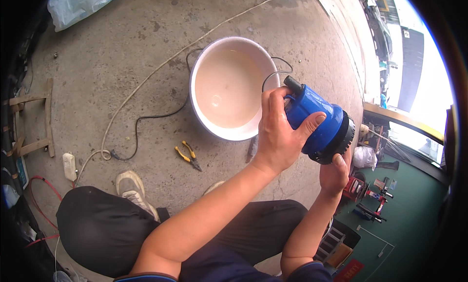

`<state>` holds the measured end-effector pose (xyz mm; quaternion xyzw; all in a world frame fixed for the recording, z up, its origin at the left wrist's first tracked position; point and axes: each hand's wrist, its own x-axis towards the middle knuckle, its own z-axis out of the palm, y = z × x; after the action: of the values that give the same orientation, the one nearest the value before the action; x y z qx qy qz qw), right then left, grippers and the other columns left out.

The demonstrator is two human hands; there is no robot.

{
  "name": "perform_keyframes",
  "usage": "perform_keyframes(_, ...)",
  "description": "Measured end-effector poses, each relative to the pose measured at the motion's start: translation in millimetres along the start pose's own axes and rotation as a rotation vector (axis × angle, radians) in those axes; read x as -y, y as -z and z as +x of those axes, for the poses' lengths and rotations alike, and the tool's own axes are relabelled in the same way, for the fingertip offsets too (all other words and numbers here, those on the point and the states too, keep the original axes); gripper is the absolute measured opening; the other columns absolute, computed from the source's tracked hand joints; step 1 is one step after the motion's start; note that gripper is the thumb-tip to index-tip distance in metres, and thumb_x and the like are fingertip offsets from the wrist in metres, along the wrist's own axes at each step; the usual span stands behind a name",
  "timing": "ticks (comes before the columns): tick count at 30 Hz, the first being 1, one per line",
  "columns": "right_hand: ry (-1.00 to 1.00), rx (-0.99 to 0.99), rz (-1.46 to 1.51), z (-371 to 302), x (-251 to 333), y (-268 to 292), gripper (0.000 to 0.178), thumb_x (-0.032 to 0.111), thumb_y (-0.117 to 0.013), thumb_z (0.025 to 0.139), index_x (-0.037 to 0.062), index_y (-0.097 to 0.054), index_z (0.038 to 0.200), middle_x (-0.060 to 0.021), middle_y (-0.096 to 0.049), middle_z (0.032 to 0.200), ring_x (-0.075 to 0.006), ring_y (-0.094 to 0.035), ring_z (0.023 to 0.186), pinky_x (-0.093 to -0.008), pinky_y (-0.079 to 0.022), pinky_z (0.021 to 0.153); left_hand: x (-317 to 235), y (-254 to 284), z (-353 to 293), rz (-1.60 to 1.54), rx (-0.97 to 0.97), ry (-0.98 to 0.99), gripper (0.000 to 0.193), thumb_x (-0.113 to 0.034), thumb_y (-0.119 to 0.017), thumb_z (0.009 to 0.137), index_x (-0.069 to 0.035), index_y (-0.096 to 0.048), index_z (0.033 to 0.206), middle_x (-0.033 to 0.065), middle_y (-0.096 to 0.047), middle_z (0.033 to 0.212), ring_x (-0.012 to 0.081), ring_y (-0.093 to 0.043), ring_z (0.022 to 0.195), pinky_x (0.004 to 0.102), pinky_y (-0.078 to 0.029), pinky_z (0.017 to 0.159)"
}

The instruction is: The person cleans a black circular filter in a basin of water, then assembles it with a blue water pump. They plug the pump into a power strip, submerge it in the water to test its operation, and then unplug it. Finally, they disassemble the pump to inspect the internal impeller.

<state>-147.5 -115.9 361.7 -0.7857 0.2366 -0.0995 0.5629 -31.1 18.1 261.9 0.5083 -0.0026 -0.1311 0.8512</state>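
Both my hands hold a blue submersible pump (319,117) tilted on its side, to the right of a bucket. My left hand (280,131) wraps its blue body near the handle, the thumb lying across the top. The fingers of my right hand (335,175) are partly hidden; it supports the black slotted base (341,138). A short black outlet (293,84) points up and left. Cloudy beige water (229,87) fills much of the white bucket (193,89). A black cable (161,116) runs behind the bucket and shows again near the pump.
Yellow-handled pliers (188,156) lie on the concrete floor (146,48) before the bucket. A pale cord (146,76) crosses leftward to a white power strip (69,166). At left stands a wooden frame (48,119); tools (375,199) and a white bag (364,157) are at right.
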Motion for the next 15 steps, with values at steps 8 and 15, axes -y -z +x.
perform_keyframes(8,-0.033,-0.001,0.027,-3.3,-2.3,3.3,0.091,0.043,-0.072,0.094,-0.0030,-0.038,0.164,-0.0208,-0.049,0.162,-0.0344,-0.050,0.150,-0.0500,-0.037,0.126,2.8,-1.5,-1.0,-0.039,0.013,0.023,0.080,-0.057,-0.083,0.093,0.001,-0.050,0.137,0.0203,-0.052,0.130,0.0368,-0.061,0.114,0.0494,-0.050,0.102)
perform_keyframes(15,-0.023,-0.030,-0.026,-1.7,-0.2,-1.0,0.093,0.047,-0.074,0.093,-0.0048,-0.039,0.163,-0.0211,-0.052,0.159,-0.0341,-0.051,0.147,-0.0488,-0.037,0.125,4.7,-0.4,0.0,-0.006,0.056,-0.002,0.080,-0.053,-0.083,0.095,0.001,-0.047,0.141,0.0164,-0.048,0.133,0.0292,-0.063,0.116,0.0420,-0.055,0.100)
